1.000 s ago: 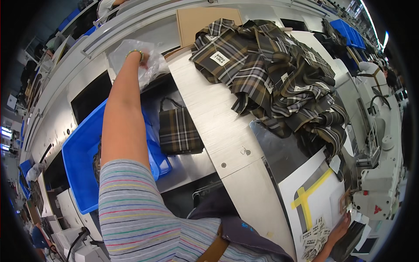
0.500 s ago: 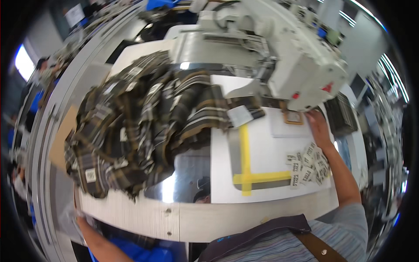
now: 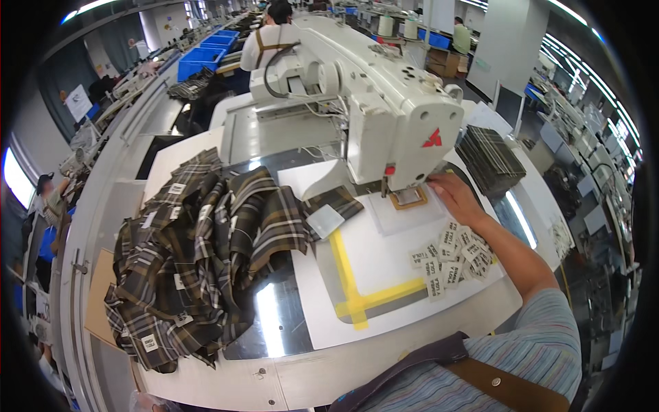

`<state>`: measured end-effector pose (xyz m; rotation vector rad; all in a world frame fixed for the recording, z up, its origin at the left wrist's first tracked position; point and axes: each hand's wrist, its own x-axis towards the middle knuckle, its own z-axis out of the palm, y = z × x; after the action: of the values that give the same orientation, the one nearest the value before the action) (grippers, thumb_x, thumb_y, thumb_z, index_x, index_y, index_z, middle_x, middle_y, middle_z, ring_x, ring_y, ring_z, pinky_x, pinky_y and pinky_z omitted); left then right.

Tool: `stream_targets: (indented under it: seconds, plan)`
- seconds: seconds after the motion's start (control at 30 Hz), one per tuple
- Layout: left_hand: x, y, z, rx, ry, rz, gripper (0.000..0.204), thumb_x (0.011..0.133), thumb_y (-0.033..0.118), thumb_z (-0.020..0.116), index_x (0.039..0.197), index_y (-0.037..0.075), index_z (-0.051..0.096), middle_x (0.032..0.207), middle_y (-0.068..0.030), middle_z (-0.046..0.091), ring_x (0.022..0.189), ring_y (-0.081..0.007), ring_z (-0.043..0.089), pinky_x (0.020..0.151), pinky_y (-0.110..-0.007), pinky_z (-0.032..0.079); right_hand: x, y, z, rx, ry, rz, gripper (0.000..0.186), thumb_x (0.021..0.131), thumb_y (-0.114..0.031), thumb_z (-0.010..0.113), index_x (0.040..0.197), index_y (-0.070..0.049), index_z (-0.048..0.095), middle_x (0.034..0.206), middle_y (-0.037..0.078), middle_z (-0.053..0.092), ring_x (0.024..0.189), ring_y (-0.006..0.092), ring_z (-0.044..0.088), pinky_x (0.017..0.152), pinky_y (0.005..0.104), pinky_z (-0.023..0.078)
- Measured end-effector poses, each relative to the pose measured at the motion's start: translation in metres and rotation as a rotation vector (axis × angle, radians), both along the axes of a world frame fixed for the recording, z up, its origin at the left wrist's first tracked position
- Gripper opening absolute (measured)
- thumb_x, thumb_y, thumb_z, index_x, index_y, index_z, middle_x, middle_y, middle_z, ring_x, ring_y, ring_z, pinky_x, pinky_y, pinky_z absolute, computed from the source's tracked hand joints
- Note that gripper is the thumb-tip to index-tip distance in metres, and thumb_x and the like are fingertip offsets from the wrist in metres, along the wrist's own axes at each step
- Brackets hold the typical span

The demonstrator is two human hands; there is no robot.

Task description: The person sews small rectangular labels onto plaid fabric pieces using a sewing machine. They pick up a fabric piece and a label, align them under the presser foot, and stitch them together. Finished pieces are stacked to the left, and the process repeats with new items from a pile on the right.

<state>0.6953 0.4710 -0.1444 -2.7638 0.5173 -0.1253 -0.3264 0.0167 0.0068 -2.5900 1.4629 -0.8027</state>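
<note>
Head view: the right hand (image 3: 456,198) lies flat with loose fingers on the white table (image 3: 384,323), beside the small brown-framed patch (image 3: 408,198) under the white sewing machine (image 3: 384,117), gripping nothing. A scatter of small white printed labels (image 3: 453,257) sits near the table's right edge. Yellow tape strips (image 3: 353,278) form a corner mid-table. A heap of dark plaid cloth pieces (image 3: 199,254), dotted with white tags, fills the left side. The left hand is out of sight.
</note>
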Motion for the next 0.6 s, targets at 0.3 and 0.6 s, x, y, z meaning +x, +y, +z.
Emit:
stream_targets:
  seconds: [0.3,0.6]
  plan:
    - [-0.037,0.056,-0.004,-0.008,-0.102,-0.026,0.057,0.1,0.03,0.062,0.146,-0.003,0.057,0.149,-0.0271,0.06,0.14,-0.0414,0.055,0.12,-0.048,0.043,0.007,-0.006,0.0,-0.072,-0.045,0.023,0.029,0.107,-0.019,0.06,0.121,0.002,0.074,0.132,0.02,0.07,0.122,0.0413,0.065,0.107,0.047,0.051]
    - [-0.2,0.053,0.062,-0.521,-0.168,-0.425,0.017,0.099,-0.001,0.057,0.115,-0.005,0.06,0.102,-0.0263,0.072,0.096,-0.0525,0.068,0.079,-0.054,0.052,-0.018,-0.003,-0.009,-0.057,0.013,0.006,0.029,0.108,-0.016,0.058,0.127,0.0,0.072,0.139,0.02,0.068,0.129,0.0387,0.064,0.109,0.0427,0.05]
